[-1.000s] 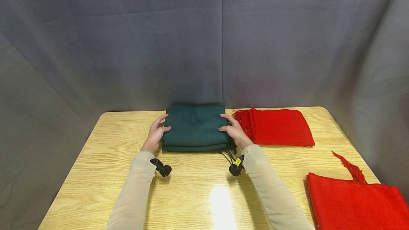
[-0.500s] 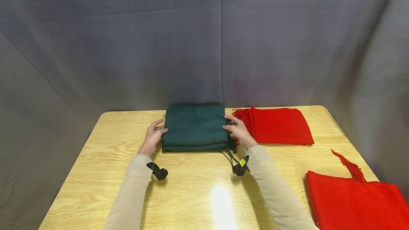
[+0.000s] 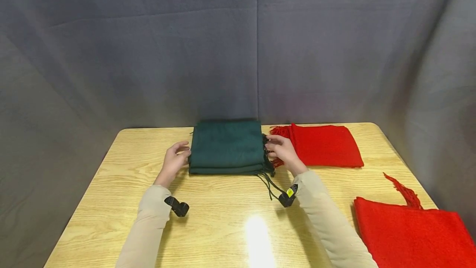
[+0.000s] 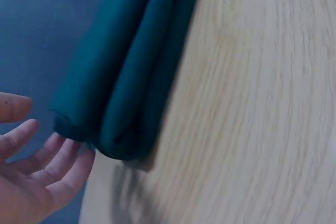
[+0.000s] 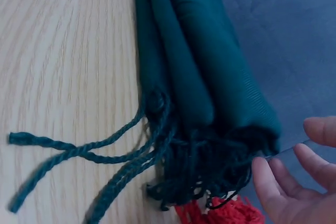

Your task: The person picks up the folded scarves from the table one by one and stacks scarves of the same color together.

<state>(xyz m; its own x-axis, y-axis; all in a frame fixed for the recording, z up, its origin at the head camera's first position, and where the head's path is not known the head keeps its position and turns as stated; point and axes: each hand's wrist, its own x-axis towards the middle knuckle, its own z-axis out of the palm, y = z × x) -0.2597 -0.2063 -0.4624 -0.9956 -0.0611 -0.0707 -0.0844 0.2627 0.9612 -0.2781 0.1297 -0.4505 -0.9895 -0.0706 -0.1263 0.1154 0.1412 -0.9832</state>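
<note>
A dark green scarf [image 3: 227, 146], folded into a thick rectangle, lies at the table's back edge. Twisted fringe [image 5: 126, 177] spills from its right end onto the wood. My left hand [image 3: 175, 160] is beside the scarf's left end, fingers relaxed and slightly bent; in the left wrist view the fingertips [image 4: 79, 156] are right at the folded end. At the opposite end, my right hand [image 3: 283, 152] hovers by the fringe with loose fingers, thumb apart. Neither hand grips the cloth.
A folded red scarf [image 3: 327, 146] with fringe lies to the right at the back. Another red scarf [image 3: 412, 235] sits at the front right corner. Grey curtain [image 3: 223, 53] hangs behind the wooden table [image 3: 212, 222].
Both hands have drawn outward from the green scarf's ends, left hand leftward and right hand rightward. Their thumbs no longer lie over its top, and the scarf stays in place, its top smoother.
</note>
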